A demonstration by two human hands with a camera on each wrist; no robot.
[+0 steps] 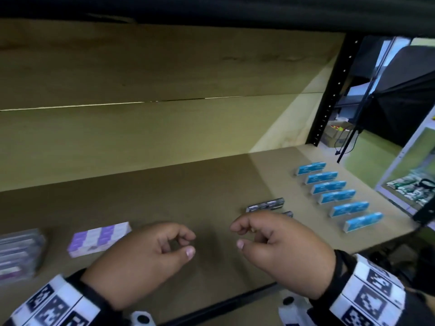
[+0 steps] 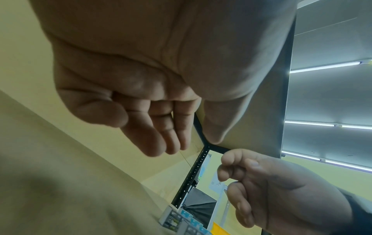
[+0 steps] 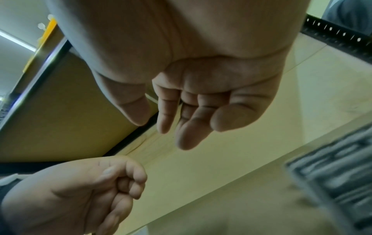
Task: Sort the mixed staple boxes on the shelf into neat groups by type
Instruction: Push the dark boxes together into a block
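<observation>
Both my hands hover empty over the front of the brown shelf (image 1: 188, 184). My left hand (image 1: 186, 243) has loosely curled fingers and holds nothing. Just to its right is my right hand (image 1: 242, 235), also loosely curled and empty. The wrist views show bare palms on the left hand (image 2: 171, 139) and the right hand (image 3: 171, 124). A purple-and-white box (image 1: 100, 238) lies left of my left hand. Beyond my right hand lies a dark grey box (image 1: 266, 205), with a second grey box (image 1: 288, 213) partly hidden behind the fingers. Several blue boxes (image 1: 337, 196) stand in a diagonal row at the right.
A stack of clear purple-tinted boxes (image 1: 18, 252) sits at the far left edge. A black perforated upright (image 1: 329, 97) marks the shelf's right end. The wooden back panel (image 1: 141, 90) closes the rear, and the upper shelf (image 1: 211, 10) hangs overhead. A black front rail (image 1: 223, 304) runs below my hands.
</observation>
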